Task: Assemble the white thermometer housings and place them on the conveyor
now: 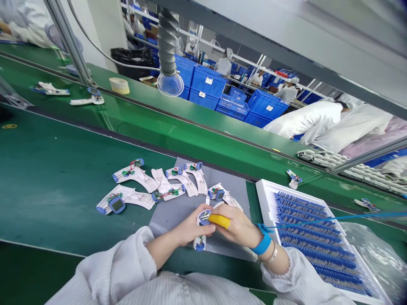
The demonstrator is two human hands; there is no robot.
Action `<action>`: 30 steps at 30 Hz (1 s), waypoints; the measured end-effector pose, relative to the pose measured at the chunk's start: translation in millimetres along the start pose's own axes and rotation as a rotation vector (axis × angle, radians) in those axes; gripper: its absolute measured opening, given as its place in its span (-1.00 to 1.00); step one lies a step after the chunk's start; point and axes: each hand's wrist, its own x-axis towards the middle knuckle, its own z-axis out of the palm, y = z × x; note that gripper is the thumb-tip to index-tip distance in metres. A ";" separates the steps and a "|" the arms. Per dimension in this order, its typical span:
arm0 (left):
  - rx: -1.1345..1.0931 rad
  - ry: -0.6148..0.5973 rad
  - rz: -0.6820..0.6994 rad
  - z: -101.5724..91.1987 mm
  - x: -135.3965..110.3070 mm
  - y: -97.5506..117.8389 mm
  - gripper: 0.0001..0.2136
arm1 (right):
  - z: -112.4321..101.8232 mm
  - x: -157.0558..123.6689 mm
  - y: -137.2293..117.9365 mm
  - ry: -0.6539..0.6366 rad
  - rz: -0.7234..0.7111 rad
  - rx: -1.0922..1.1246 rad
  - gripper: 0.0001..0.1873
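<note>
Over the grey mat (pixel 178 220), my left hand (pixel 193 226) is closed around a white and blue handheld device (pixel 200 243) that resembles a thermometer gun. My right hand (pixel 233 222) is closed on the upper part of the same device, a yellow cover (pixel 219 220) on one finger. Its fingertips partly hide the device's head. Just beyond the hands lies an open white half-shell (pixel 233 201) with a small display. Several more open half-shells (pixel 136 199) with wires, green boards and blue ends lie to the left, some on the mat and some off it.
To the right stands a white tray (pixel 263 199) with rows of blue and grey parts. A blue cord (pixel 318 220) runs right from my wrist strap. Behind is a green conveyor (pixel 190 135) carrying devices. A duct nozzle (pixel 170 84) hangs above; co-workers sit beyond.
</note>
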 end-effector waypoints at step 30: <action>0.291 0.053 0.005 6.6 -3.9 -2.2 -0.63 | -6.3 -20.8 0.3 0.074 0.062 -0.101 -0.83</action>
